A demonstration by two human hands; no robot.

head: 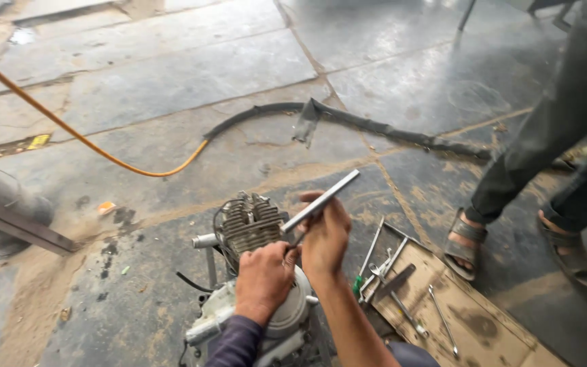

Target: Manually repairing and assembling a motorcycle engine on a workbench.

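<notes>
A small motorcycle engine [249, 224] with a finned cylinder stands on a metal stand on the stone floor, low in the middle of the head view. My left hand [263, 278] rests closed on the engine's round side cover [292, 309], fingers against a part I cannot make out. My right hand [325, 234] hovers just right of the cylinder fins and grips a long flat steel bar [321, 201], which points up and to the right.
A cardboard sheet [473, 326] at lower right carries several wrenches [443, 319] and a green-handled screwdriver [361, 275]. Another person's sandalled feet [467, 241] stand at the right. An orange hose [83, 139] joined to a black sleeve [348, 121] crosses the floor. A metal frame [15, 228] lies at left.
</notes>
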